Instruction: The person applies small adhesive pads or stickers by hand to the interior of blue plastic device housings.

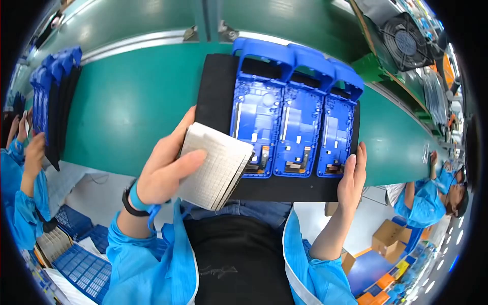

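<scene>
In front of me a black board [215,89] carries three blue plastic housings [301,122] side by side. Their open insides face up, with raised hoop-like parts at the far ends and small white patches and dark-and-orange strips inside. My left hand [165,170] is closed on a stack of white grid-patterned sheets [213,165], thumb on top. This stack overlaps the board's near left corner, and the fingertips reach the board's left edge. At the near right corner, my right hand [352,180] grips the board, thumb beside the rightmost housing.
The board is over a green work surface [132,107]. More blue housings on black boards [53,86] are at the left, beside a co-worker's hand [34,152]. A black fan [405,41] is at the far right. Another co-worker [424,198] sits at right; blue crates [84,269] are lower left.
</scene>
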